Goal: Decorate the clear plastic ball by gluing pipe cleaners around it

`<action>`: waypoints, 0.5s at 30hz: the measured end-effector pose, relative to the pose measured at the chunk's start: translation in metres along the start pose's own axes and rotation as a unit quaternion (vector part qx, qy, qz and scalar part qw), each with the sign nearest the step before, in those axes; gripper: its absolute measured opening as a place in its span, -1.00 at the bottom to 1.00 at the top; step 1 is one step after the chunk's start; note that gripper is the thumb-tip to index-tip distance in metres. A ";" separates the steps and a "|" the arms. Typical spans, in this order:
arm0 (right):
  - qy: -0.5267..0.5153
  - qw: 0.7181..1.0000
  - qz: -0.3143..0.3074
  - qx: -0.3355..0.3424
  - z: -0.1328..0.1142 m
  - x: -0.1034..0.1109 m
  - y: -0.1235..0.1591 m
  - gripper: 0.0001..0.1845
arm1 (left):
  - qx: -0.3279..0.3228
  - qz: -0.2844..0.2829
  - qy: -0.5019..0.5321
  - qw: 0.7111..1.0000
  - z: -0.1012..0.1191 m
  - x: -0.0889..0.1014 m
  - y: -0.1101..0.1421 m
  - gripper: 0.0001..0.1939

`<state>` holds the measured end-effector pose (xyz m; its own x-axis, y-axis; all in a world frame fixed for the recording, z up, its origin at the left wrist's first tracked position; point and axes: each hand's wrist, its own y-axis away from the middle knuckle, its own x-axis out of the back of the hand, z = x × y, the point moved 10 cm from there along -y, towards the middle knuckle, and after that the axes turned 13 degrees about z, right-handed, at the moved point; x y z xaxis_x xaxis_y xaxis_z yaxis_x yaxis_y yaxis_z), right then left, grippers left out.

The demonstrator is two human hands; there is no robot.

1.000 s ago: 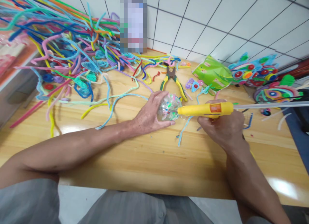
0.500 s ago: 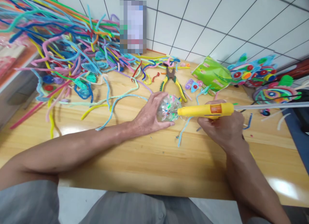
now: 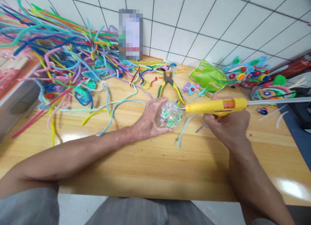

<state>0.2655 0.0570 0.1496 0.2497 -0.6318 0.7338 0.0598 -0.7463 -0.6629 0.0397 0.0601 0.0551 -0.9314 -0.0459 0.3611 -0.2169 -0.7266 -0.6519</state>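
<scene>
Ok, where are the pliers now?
In the head view, the pliers lie open on the table, just beyond the left hand, left of the green packet.

Wooden table [image 3: 165, 173]: pliers [image 3: 168, 84], tangled pipe cleaners [image 3: 80, 66], green packet [image 3: 207, 76].

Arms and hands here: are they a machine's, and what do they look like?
They are a person's. The left hand and right hand have no glove, ring or watch showing. The forearms are bare, without cables or printed markings; a plain grey sleeve ends near the left elbow.
</scene>
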 end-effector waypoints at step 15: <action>0.040 0.998 0.033 -0.022 0.009 0.000 -0.002 -0.84 | 0.013 -0.031 0.074 0.997 0.001 -0.010 0.006 0.08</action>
<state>0.2738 0.0609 0.1494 0.1738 -0.6928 0.6999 0.0039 -0.7102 -0.7040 0.0486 0.0556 0.0486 -0.9495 0.0996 0.2975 -0.2701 -0.7420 -0.6136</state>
